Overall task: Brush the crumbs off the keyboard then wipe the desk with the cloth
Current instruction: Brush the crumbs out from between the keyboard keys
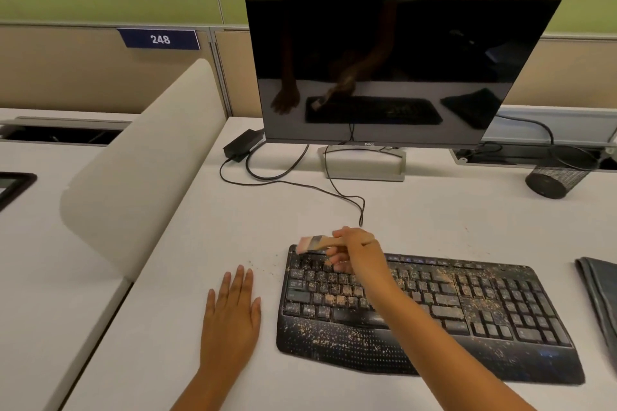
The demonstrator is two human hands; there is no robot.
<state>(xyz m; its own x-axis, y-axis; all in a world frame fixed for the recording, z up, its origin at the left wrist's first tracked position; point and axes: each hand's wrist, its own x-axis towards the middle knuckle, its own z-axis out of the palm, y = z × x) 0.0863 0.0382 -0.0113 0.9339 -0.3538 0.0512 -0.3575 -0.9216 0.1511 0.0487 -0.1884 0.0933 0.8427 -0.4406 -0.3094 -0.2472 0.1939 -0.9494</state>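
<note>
A black keyboard (467, 310) lies on the white desk (200, 243), covered with pale crumbs. My right hand (357, 250) grips the wooden handle of a small paint brush (314, 242), its bristles over the keyboard's far left corner. A few crumbs lie on the desk just left of that corner. My left hand (232, 314) rests flat on the desk, fingers together, left of the keyboard and apart from it. A dark folded cloth (601, 297) lies at the right edge, beyond the keyboard.
A dark monitor (394, 70) on a silver stand (365, 167) is behind the keyboard, with cables (290, 182) and a power brick (242, 143) trailing across the desk. A black mesh cup (557, 177) stands far right. A beige divider (143, 170) borders the desk's left side.
</note>
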